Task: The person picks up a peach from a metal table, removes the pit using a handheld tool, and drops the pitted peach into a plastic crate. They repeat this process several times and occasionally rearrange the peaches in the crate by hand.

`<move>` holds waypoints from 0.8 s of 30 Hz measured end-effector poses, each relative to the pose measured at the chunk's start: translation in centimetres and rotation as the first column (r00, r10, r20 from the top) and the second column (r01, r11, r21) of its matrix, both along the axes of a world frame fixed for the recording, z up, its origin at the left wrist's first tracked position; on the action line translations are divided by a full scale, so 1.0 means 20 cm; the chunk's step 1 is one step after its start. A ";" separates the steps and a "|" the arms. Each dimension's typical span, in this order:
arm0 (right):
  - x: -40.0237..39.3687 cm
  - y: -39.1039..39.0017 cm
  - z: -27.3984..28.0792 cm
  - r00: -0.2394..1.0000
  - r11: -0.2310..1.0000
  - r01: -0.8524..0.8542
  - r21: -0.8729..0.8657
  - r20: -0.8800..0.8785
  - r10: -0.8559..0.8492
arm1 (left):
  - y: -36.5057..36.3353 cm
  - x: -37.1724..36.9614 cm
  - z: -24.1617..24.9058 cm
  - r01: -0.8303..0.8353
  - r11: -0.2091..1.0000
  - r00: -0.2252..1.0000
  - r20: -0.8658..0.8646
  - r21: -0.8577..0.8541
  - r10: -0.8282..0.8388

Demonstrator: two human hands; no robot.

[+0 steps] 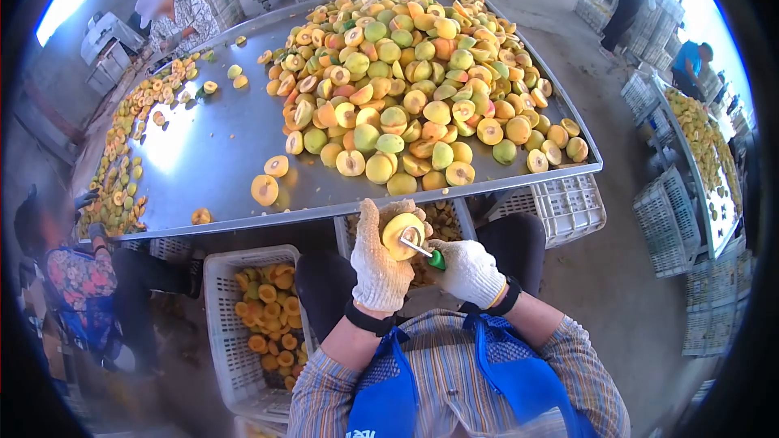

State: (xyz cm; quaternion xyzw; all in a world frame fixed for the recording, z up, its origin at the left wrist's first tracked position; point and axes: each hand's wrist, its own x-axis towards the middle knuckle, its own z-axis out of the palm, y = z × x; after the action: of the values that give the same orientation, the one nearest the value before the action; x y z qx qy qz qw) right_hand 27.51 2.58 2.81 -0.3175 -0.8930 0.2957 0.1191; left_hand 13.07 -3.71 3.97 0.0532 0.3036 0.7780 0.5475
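My left hand (380, 264), in a stained white glove, holds a halved yellow fruit (403, 235) with its cut face up, in front of the table edge. My right hand (468, 269), gloved too, is closed on the green handle of a small pitting tool (436, 259). The tool's metal shaft reaches to the pit at the middle of the fruit half. Just beyond my hands, a large pile of whole and halved fruit (389, 97) lies on the metal table (219, 158).
A white crate (213, 308) of pitted halves stands at my lower left. Another crate (464, 215) sits below my hands, and an upturned-looking crate (568, 209) is under the table's right corner. People sit at the left and far sides.
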 end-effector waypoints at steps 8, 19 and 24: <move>0.03 0.06 -0.05 0.994 0.997 -0.048 -0.054 0.098 0.053 | -0.02 0.06 0.01 -0.025 0.990 0.994 -0.112 -0.140 0.009; 0.04 0.07 -0.07 0.994 0.995 -0.083 0.058 0.070 0.079 | 0.00 0.09 0.07 -0.033 0.976 0.910 -0.410 -0.216 -0.060; 0.04 0.02 -0.20 0.930 0.913 -0.358 -0.193 -0.167 0.329 | 0.02 0.06 0.00 0.112 0.992 0.991 -0.069 -0.063 -0.116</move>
State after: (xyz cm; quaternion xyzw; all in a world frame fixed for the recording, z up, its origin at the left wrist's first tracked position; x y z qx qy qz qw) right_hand 28.29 2.94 -1.17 -0.1466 -0.8869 0.4294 0.0873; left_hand 14.29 -3.23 3.93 0.0822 0.3426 0.7337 0.5811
